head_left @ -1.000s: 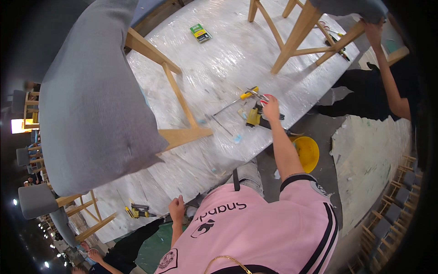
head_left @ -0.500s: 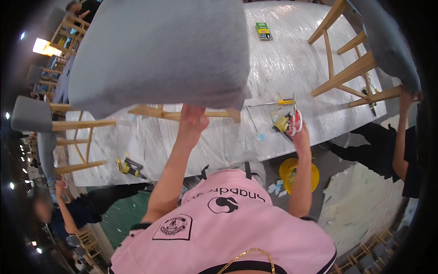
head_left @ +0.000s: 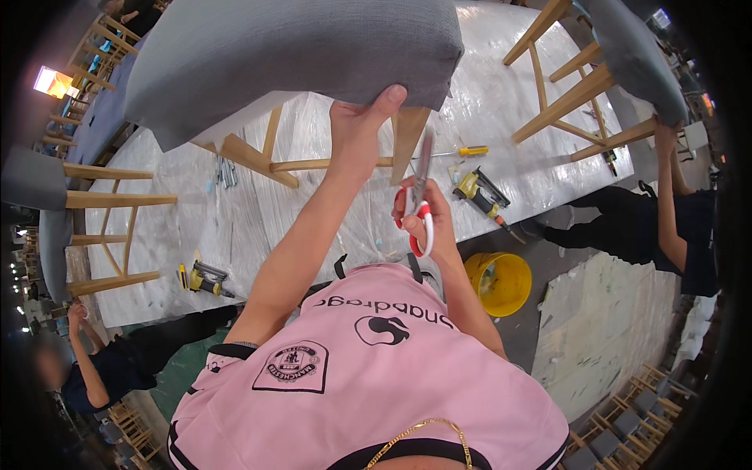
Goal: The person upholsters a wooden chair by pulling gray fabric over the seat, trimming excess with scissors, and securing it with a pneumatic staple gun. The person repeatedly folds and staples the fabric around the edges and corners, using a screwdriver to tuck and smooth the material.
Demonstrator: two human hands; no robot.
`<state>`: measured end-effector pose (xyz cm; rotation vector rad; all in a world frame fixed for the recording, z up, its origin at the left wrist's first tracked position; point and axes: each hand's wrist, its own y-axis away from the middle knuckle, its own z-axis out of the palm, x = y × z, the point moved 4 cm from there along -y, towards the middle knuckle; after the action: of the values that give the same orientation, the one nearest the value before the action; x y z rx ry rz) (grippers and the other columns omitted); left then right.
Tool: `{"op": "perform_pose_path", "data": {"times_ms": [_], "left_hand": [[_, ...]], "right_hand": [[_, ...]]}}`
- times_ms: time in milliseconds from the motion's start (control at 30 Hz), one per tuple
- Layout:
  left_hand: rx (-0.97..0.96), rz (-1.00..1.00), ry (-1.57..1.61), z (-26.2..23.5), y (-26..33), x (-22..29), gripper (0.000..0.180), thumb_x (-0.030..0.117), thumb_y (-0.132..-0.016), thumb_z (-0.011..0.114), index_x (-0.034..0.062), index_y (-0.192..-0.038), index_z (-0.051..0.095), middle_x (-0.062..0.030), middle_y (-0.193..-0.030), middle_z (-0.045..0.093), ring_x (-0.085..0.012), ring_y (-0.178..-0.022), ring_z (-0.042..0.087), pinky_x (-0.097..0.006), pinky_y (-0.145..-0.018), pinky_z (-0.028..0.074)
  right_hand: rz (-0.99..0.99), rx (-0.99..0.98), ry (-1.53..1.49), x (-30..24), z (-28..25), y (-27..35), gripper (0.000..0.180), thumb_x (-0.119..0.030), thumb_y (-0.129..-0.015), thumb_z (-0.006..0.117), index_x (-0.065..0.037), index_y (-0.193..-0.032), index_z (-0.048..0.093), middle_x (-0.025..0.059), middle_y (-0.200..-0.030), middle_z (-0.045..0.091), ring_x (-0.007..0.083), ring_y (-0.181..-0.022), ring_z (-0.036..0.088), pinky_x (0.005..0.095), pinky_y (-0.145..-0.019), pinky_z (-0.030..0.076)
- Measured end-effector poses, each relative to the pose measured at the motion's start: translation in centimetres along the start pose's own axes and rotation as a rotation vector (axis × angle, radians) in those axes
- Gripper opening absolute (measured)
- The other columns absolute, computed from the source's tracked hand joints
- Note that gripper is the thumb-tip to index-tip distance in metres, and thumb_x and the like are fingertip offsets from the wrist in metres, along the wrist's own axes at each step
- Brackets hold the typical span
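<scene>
A grey upholstered chair (head_left: 290, 55) with pale wooden legs stands tilted on the wrapped table in front of me, part of its white underside showing. My left hand (head_left: 356, 137) grips its lower cushion edge, thumb on the grey fabric and fingers tucked underneath, mostly hidden. In my right hand (head_left: 432, 213) are scissors (head_left: 424, 164) with red and white handles. Their blades point up and away, close to a chair leg and below the cushion's right corner; they appear nearly closed. The blades do not visibly touch the fabric.
A yellow staple gun (head_left: 479, 192) and a screwdriver (head_left: 473, 150) lie on the plastic-wrapped table (head_left: 540, 176) to the right. Another staple gun (head_left: 207, 278) is at left. A yellow bucket (head_left: 517, 283) stands on the floor. Co-workers handle chairs (head_left: 583, 90) at both sides.
The chair's near edge has lifted and tilted, baring its underside. My left hand has moved up with it. My right hand has brought the scissors leftward from beside the staple gun toward the chair.
</scene>
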<state>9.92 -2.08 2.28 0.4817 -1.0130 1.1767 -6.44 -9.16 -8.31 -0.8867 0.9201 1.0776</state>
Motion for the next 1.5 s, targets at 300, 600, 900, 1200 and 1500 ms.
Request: {"op": "perform_pose_path", "data": {"times_ms": [300,600,900,1200,1500], "left_hand": [[-0.112,-0.135,-0.089,-1.3,-0.6,1.0,0.048,0.025,-0.083,0.089,0.0025,-0.120,0.069,-0.0076,-0.117,0.071,-0.0173,-0.116,0.062,-0.038,-0.110,0.040],[-0.079,-0.109,-0.100,-1.4,0.0,1.3,0.048,0.033,-0.082,0.090,0.0011,-0.112,0.071,-0.0099,-0.108,0.073,-0.0169,-0.105,0.066,-0.033,-0.099,0.046],[-0.067,0.050,-0.186,-1.8,-0.8,1.0,0.039,0.030,-0.083,0.089,0.0010,-0.106,0.074,-0.0082,-0.105,0.074,-0.0154,-0.101,0.066,-0.032,-0.094,0.048],[-0.066,0.046,-0.141,-1.5,-0.6,1.4,0.032,0.025,-0.085,0.088,0.0008,-0.100,0.075,-0.0063,-0.098,0.075,-0.0131,-0.091,0.067,-0.028,-0.083,0.051],[-0.111,-0.001,-0.133,-1.6,-1.0,0.8,0.037,0.031,-0.084,0.089,0.0035,-0.103,0.074,-0.0054,-0.100,0.073,-0.0145,-0.094,0.066,-0.031,-0.089,0.050]], "right_hand": [[-0.051,-0.062,0.297,-1.3,1.8,-3.7,0.061,-0.041,-0.092,0.075,-0.001,-0.134,0.057,0.0074,-0.106,0.063,0.0180,-0.097,0.060,0.0342,-0.090,0.048],[-0.239,0.105,0.225,-2.3,3.2,-7.2,0.062,-0.041,-0.095,0.075,0.001,-0.136,0.057,0.0069,-0.107,0.064,0.0155,-0.098,0.061,0.0313,-0.089,0.050],[-0.168,0.042,0.270,-3.1,2.6,-7.2,0.058,-0.032,-0.096,0.074,0.001,-0.138,0.055,0.0072,-0.113,0.063,0.0163,-0.102,0.060,0.0315,-0.094,0.049],[-0.107,0.020,0.333,-1.2,2.9,-6.1,0.061,-0.032,-0.096,0.072,-0.001,-0.144,0.049,0.0103,-0.123,0.060,0.0203,-0.113,0.057,0.0362,-0.101,0.046],[-0.298,0.121,0.332,-4.7,2.5,-8.4,0.068,-0.050,-0.090,0.078,0.002,-0.131,0.062,0.0075,-0.101,0.067,0.0174,-0.092,0.065,0.0332,-0.084,0.053]]}}
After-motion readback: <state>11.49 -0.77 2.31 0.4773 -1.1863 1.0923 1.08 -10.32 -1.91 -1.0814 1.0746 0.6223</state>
